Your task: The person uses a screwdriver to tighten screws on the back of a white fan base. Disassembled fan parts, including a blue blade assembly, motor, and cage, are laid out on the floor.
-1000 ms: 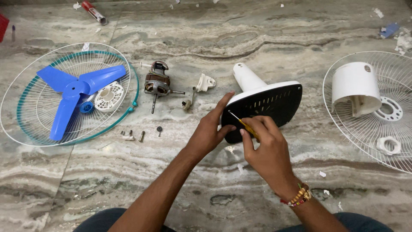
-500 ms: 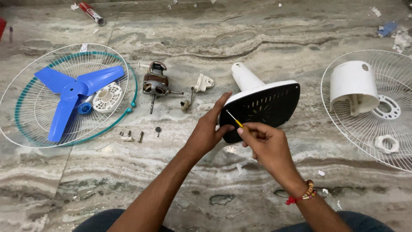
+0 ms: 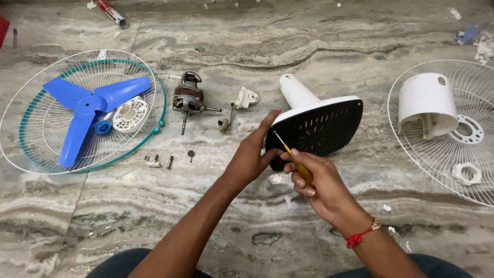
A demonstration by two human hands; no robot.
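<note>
— So, from the head camera, what does the left hand (image 3: 250, 157) do?

— It grips the near left edge of the fan base (image 3: 316, 126), fingers stretched up along the rim, thumb below. That base lies tipped on its side on the marble floor (image 3: 309, 46), black underside facing the person, white neck pointing away.

— And the right hand (image 3: 318, 183)?

— It is closed around a screwdriver (image 3: 290, 157) with a yellow handle. The metal tip points up and to the left and meets the black underside just beside the left hand's fingers. A red thread band (image 3: 360, 236) sits on that wrist.

— What lies beyond the left hand?

— Left of it, near, a few small screws (image 3: 167, 160). Further up and left, a motor (image 3: 187, 98) with its shaft pointing toward the person, and a small white bracket (image 3: 246, 97) just up from the fingertips. Well to the left, a wire grill (image 3: 31, 149) with a teal ring holds a blue blade (image 3: 87, 110) and a round white cap (image 3: 130, 114).

— And past the right hand?

— Well to the right, a second wire grill (image 3: 437, 159) carries a white motor cover (image 3: 426, 105) and a white ring nut (image 3: 466, 173).

— Anything far off?

— A red and silver tool (image 3: 112, 12) lies at the top left, well apart from both hands.
</note>
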